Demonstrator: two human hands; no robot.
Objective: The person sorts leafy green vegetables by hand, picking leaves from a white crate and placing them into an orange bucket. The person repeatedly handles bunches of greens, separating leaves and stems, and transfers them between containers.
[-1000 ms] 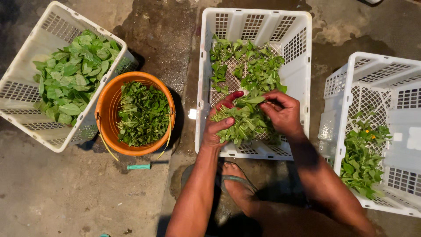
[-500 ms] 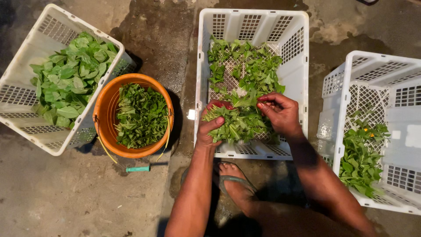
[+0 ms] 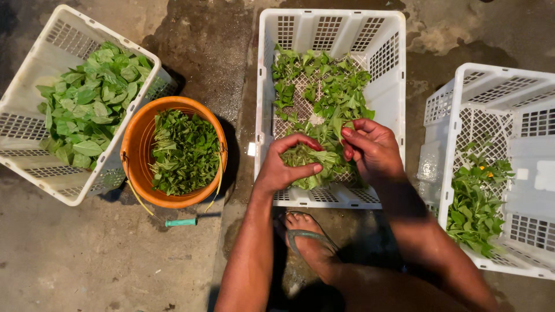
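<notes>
Left hand (image 3: 287, 164) curled around a bunch of green leaves (image 3: 309, 160), thumb beneath, fingers arched over; right hand (image 3: 373, 149) pinching the same bunch from the right; both over the near edge of the middle white crate (image 3: 388, 69); orange bucket (image 3: 137, 144) of greens to the left; leafy white crates at far left (image 3: 34, 86) and right (image 3: 520, 124) on concrete floor (image 3: 87, 260).

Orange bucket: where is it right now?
In the head view the orange bucket of dark leaves sits left of centre on the concrete floor, between the tilted left white crate and the middle white crate, left of the person's left hand.
</notes>
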